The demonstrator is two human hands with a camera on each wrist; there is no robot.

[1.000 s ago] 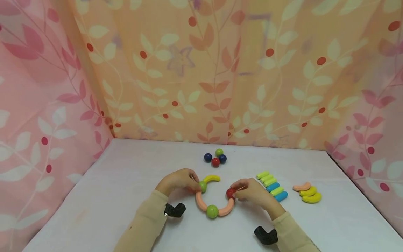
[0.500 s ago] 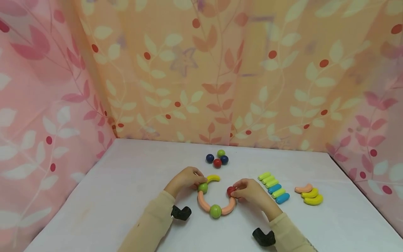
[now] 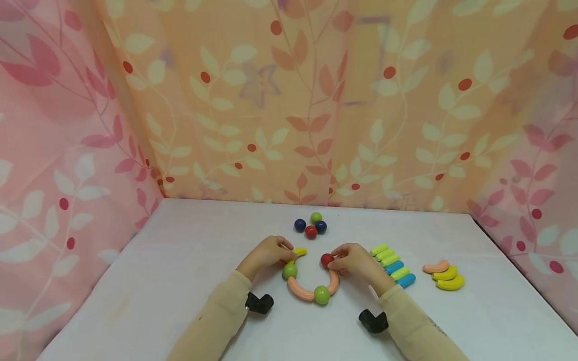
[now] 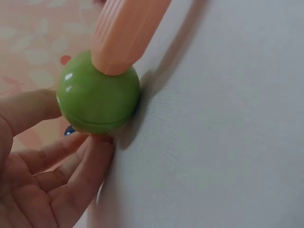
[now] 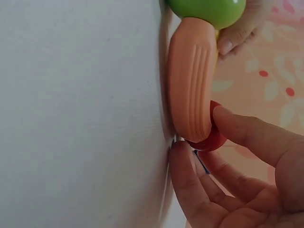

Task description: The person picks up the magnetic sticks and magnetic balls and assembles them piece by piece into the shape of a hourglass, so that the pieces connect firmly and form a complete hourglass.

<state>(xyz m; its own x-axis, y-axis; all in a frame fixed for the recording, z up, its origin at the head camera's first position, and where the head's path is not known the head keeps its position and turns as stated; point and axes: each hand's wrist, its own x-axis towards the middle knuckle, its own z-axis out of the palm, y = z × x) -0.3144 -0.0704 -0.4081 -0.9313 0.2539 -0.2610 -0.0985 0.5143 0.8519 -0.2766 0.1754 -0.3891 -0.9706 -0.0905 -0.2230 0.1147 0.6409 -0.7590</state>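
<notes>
A chain of toy balls and curved rods lies on the table in a U. Its left end is a yellow curved rod (image 3: 300, 251), pinched by my left hand (image 3: 268, 253) beside a green ball (image 3: 290, 270). In the left wrist view, that green ball (image 4: 99, 95) hides the yellow rod. My right hand (image 3: 358, 263) pinches the red ball (image 3: 327, 260) at the other end. A peach curved rod (image 5: 192, 80) joins the red ball to a second green ball (image 3: 322, 295). Another peach rod (image 3: 300, 290) links the two green balls.
Behind the chain sit loose balls: two blue, one green and a red one (image 3: 311, 231). To the right lie several straight green and blue rods (image 3: 394, 266), partly behind the right hand. Farther right are loose curved rods (image 3: 450, 283), yellow and peach. Patterned curtains (image 3: 289, 125) surround the table.
The left hand has shifted from the green ball to the yellow rod. The red ball has moved away from me with the right hand, and the near green ball has slid right.
</notes>
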